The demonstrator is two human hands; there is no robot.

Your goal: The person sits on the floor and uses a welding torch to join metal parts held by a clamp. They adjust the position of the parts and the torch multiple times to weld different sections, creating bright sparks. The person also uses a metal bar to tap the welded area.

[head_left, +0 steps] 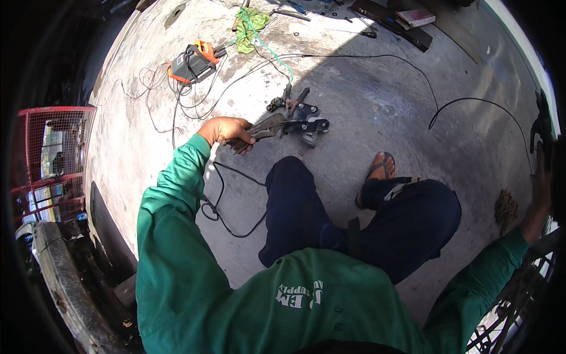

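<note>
My left hand (232, 131) is wrapped round the handles of locking pliers (265, 127). Their jaws reach to a dark metal bracket-like part (306, 118) with bolts, which sits on the concrete floor in front of my left knee. A clamp with dark handles (290, 101) touches the part's far side. At the far right edge, my right hand (541, 186) is stretched out beside a dark hooked object (541, 121). Shadow hides its fingers, so whether it grips that object does not show.
An orange and black power unit (193, 62) stands at the far left among thin wires. Black cable (377, 56) runs across the floor. Further off lie a green cloth (252, 32), a dark metal bar (395, 25) and scattered tools. A red mesh frame (53, 153) stands at the left.
</note>
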